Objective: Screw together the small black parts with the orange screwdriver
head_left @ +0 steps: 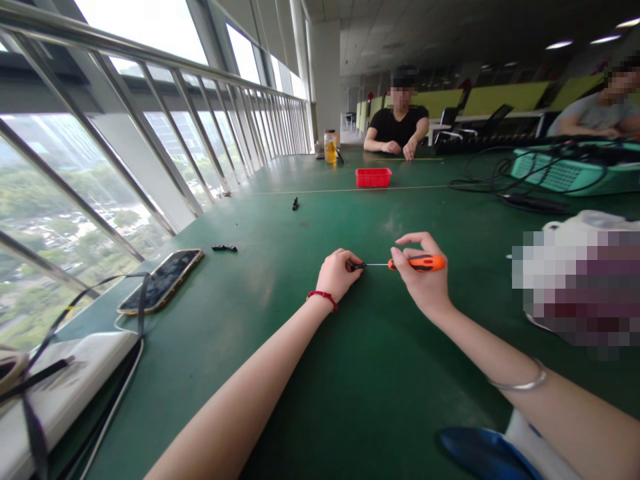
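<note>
Green table (300, 373): left hand (337, 273) pinches black part (356, 266); right hand (423, 283), at its 3 o'clock, grips orange screwdriver (424, 263), driving seemingly underway, unfinished.

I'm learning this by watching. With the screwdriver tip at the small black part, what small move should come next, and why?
Probably a gentle twist of the orange screwdriver by the right hand: its tip meets the small black part pinched in the left hand, so it seems seated and steadied.

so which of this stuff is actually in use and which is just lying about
In use: orange screwdriver in right hand; small black part pinched in left hand.
Lying about: phone, red tray, jar.
</note>
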`<state>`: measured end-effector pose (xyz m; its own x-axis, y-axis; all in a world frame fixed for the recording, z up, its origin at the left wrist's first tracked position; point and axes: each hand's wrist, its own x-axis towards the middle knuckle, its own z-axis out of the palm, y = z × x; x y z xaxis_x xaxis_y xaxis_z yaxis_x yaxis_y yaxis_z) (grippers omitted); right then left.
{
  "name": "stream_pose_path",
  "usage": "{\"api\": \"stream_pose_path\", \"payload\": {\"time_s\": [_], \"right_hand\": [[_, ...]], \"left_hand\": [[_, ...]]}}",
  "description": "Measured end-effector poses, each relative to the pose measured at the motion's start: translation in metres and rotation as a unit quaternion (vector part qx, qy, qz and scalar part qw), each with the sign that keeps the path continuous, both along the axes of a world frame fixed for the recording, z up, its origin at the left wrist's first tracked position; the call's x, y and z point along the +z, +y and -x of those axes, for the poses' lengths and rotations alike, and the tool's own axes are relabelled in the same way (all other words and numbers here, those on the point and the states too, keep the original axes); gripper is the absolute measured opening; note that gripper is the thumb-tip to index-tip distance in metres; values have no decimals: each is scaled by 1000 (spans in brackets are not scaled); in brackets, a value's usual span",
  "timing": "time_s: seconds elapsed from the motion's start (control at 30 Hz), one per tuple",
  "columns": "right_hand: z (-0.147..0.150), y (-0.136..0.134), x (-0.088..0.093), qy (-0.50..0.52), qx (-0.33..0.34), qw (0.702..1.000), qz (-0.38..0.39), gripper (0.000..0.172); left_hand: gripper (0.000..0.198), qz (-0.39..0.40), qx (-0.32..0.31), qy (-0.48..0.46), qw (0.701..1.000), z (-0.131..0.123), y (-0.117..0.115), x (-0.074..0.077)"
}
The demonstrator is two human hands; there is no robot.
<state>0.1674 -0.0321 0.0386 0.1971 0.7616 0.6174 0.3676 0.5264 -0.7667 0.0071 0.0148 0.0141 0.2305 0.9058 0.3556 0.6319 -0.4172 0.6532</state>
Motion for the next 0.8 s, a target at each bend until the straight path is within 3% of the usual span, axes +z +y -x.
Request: {"api": "stream_pose_path", "payload": {"time_s": [0.13,0.3,0.37,0.63,0.8], "right_hand": [[2,-1,2,11,7,1000,25,12],[0,3,-1,34,6,999,-35,43],[0,4,-2,28,-3,999,-40,46],[1,-3,2,-10,4,1000,21,15],[0,2,-2,25,12,999,-32,41]], "left_hand": [[8,-1,-1,-1,1000,0,0,0],[9,6,0,-2,1000,0,-1,1],[9,6,1,-1,1000,0,-2,2],[8,-2,3,8,1000,0,-1,1],[9,-1,0,7,1000,0,0,0]]}}
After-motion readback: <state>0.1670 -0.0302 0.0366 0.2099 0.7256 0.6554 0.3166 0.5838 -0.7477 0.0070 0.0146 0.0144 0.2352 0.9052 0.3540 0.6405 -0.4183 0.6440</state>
